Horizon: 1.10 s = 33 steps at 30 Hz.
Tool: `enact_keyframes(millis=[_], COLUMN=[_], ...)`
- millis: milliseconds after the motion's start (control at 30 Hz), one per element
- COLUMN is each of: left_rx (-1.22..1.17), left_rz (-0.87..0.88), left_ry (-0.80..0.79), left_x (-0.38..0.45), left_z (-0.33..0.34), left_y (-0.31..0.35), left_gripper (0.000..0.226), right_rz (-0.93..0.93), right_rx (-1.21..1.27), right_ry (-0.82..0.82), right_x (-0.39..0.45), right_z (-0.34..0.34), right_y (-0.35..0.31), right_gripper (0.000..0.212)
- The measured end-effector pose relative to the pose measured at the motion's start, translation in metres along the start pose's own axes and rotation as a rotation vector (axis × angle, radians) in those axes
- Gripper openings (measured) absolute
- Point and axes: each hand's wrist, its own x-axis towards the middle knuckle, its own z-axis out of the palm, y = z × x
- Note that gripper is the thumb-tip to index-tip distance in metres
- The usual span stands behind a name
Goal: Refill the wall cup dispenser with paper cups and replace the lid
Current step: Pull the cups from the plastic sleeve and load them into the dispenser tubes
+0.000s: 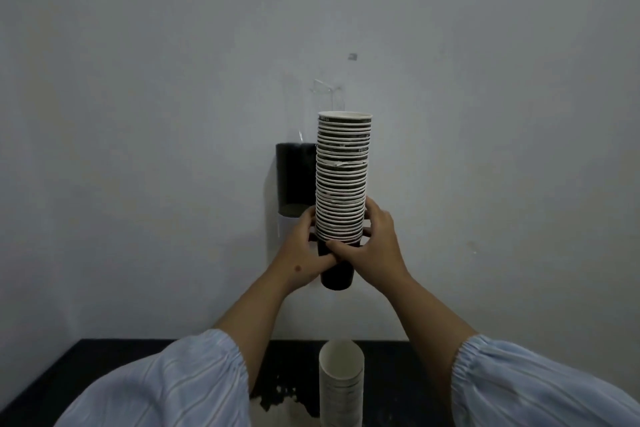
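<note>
A tall stack of dark paper cups (343, 177) with white rims stands upright in front of the wall, mouths up. My left hand (306, 250) and my right hand (372, 243) both grip the stack near its bottom, fingers wrapped around the lowest cups. Behind and to the left of the stack hangs the wall cup dispenser (294, 180), a clear tube with a dark lower section and a white base. A clear bracket or lid part (325, 88) shows at the tube's top, against the wall. The tube's right side is hidden by the stack.
Below, a second stack of cups (341, 381) with a white inside stands on a dark counter (104, 364) near the bottom edge. The pale wall fills the background. My light blue sleeves cover the lower corners.
</note>
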Motion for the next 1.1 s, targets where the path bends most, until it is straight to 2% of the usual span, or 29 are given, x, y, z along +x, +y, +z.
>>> enact_keyframes(millis=[167, 333, 500, 633, 900, 1100], left_rx=[0.017, -0.067, -0.21, -0.255, -0.205, -0.156], left_rz=[0.072, 0.087, 0.099, 0.147, 0.225, 0.208], left_ry=[0.029, 0.053, 0.119, 0.184, 0.232, 0.265], left_x=[0.039, 0.078, 0.121, 0.155, 0.208, 0.228], left_z=[-0.019, -0.036, -0.053, -0.062, -0.068, -0.065], left_y=[0.023, 0.047, 0.072, 0.087, 0.086, 0.065], left_gripper=[0.066, 0.062, 0.053, 0.044, 0.048, 0.037], right_rz=[-0.098, -0.085, -0.171, -0.256, -0.286, -0.291], right_rx=[0.011, 0.086, 0.077, 0.105, 0.176, 0.181], right_ry=[0.032, 0.044, 0.069, 0.119, 0.155, 0.137], right_x=[0.04, 0.081, 0.128, 0.161, 0.211, 0.228], right_z=[-0.006, -0.014, -0.019, -0.016, -0.007, 0.002], right_y=[-0.018, -0.032, -0.052, -0.062, -0.047, -0.021], right_gripper=[0.076, 0.085, 0.071, 0.07, 0.073, 0.074])
